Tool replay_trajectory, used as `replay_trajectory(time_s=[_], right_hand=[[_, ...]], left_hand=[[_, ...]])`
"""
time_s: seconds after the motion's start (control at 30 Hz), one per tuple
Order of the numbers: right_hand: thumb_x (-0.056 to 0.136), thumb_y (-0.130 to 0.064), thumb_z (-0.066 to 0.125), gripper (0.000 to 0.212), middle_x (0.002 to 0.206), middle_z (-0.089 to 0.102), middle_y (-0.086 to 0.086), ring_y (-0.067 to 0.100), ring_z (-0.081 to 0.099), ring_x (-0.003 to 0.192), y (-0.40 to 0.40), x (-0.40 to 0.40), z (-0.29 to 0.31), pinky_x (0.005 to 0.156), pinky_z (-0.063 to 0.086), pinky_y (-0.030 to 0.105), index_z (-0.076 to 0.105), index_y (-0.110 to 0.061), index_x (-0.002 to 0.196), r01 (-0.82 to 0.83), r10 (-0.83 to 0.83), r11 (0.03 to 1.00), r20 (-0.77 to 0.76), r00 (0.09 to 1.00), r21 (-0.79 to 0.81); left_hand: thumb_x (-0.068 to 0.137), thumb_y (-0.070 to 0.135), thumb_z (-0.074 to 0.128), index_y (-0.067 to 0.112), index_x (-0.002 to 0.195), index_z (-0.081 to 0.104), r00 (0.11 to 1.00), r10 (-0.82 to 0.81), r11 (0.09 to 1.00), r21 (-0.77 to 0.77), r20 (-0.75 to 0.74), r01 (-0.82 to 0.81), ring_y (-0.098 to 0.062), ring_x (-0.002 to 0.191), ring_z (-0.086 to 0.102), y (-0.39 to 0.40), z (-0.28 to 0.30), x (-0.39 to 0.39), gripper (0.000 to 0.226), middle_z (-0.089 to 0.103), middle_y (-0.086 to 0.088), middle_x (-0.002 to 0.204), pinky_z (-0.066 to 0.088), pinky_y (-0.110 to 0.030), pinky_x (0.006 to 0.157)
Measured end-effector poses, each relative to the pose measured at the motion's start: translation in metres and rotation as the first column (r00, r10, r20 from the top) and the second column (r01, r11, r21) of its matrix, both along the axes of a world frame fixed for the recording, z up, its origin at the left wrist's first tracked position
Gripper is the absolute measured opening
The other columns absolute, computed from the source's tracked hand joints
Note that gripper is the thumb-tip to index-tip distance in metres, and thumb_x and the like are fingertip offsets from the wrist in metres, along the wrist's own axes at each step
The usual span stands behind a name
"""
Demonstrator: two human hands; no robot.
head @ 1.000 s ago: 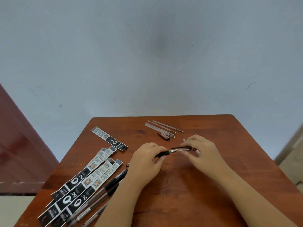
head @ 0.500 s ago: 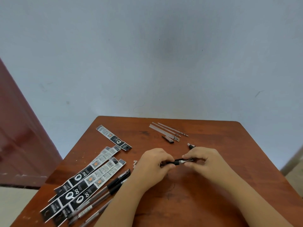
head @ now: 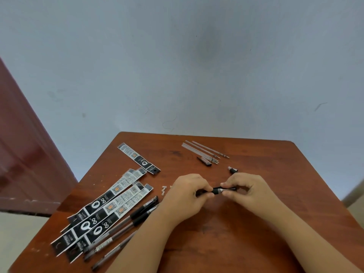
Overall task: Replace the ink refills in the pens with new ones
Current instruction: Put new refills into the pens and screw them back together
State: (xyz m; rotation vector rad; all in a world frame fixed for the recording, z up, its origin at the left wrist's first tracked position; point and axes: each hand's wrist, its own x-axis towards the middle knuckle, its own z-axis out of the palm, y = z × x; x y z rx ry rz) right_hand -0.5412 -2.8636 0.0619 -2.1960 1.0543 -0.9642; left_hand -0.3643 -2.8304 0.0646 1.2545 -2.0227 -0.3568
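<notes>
Both hands pinched one pen (head: 218,190) over the table (head: 246,233): left hand (head: 187,194) gripped the black end, right hand (head: 248,188) probably the metal tip.

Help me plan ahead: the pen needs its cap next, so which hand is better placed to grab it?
Right. The loose cap lies just beyond the right hand; the left hand sits farther away, gripping the pen.
</notes>
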Motion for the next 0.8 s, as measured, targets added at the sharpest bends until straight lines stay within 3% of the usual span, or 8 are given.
replay_trajectory(time_s=[0.17, 0.3, 0.4, 0.5, 0.6, 0.8], right_hand=[[0.069, -0.019, 0.065, 0.023, 0.083, 0.056, -0.025, -0.02, 0.053, 0.082, 0.001, 0.006, -0.008, 0.074, 0.037, -0.003, 0.069, -0.015, 0.091, 0.079, -0.081, 0.991, -0.013, 0.997, -0.108], [0.071, -0.02, 0.059, 0.031, 0.088, 0.059, -0.009, -0.009, 0.053, 0.076, 0.006, 0.011, -0.011, 0.071, 0.038, -0.001, 0.065, -0.012, 0.1, 0.089, -0.093, 0.989, -0.029, 0.995, -0.121], [0.079, -0.017, 0.062, 0.041, 0.104, 0.059, -0.002, -0.003, 0.051, 0.07, 0.009, 0.016, -0.013, 0.069, 0.037, 0.007, 0.053, -0.013, 0.119, 0.093, -0.1, 0.991, -0.076, 0.992, -0.1], [0.086, -0.022, 0.056, 0.054, 0.118, 0.053, -0.002, 0.004, 0.053, 0.095, 0.015, 0.021, -0.014, 0.087, 0.038, 0.014, 0.033, -0.018, 0.135, 0.061, -0.066, 0.998, -0.234, 0.97, -0.027], [0.09, -0.03, 0.048, 0.043, 0.133, 0.047, 0.003, 0.015, 0.039, 0.124, 0.019, 0.026, -0.019, 0.103, 0.027, 0.023, 0.042, -0.015, 0.13, -0.071, -0.001, 0.987, -0.45, 0.893, -0.143], [0.09, -0.031, 0.047, 0.036, 0.133, 0.046, 0.001, 0.014, 0.037, 0.125, 0.016, 0.024, -0.019, 0.103, 0.025, 0.023, 0.052, -0.016, 0.122, -0.122, 0.046, 0.984, -0.474, 0.879, -0.13]], left_hand=[[0.081, 0.015, 0.065, 0.008, 0.093, 0.068, 0.995, 0.08, 0.997, 0.016, 0.057, -0.081, -0.015, 0.085, 0.057, 0.001, 0.005, -0.002, 0.014, 0.067, -0.005, 0.09, 0.033, -0.008, 0.069], [0.085, 0.019, 0.06, 0.013, 0.099, 0.064, 0.978, 0.142, 0.983, 0.096, 0.155, -0.158, -0.016, 0.092, 0.054, 0.002, 0.014, -0.004, 0.017, 0.063, -0.004, 0.098, 0.039, -0.022, 0.079], [0.086, 0.02, 0.057, 0.014, 0.099, 0.063, 0.955, 0.22, 0.967, 0.085, 0.197, -0.24, -0.016, 0.093, 0.053, 0.01, 0.024, -0.002, 0.015, 0.062, -0.002, 0.098, 0.039, -0.024, 0.079], [0.088, 0.023, 0.055, 0.015, 0.099, 0.061, 0.919, 0.319, 0.939, 0.053, 0.231, -0.339, -0.016, 0.094, 0.052, 0.031, 0.024, 0.008, 0.015, 0.061, -0.001, 0.1, 0.036, -0.024, 0.077], [0.088, 0.026, 0.053, 0.018, 0.102, 0.062, 0.858, 0.439, 0.885, 0.037, 0.266, -0.464, -0.015, 0.095, 0.051, 0.063, 0.009, 0.026, 0.017, 0.063, 0.002, 0.101, 0.033, -0.021, 0.073], [0.091, 0.029, 0.05, 0.023, 0.111, 0.06, 0.804, 0.505, 0.839, 0.041, 0.315, -0.543, -0.01, 0.102, 0.049, 0.098, -0.013, 0.041, 0.024, 0.062, 0.007, 0.108, 0.038, -0.022, 0.087]])
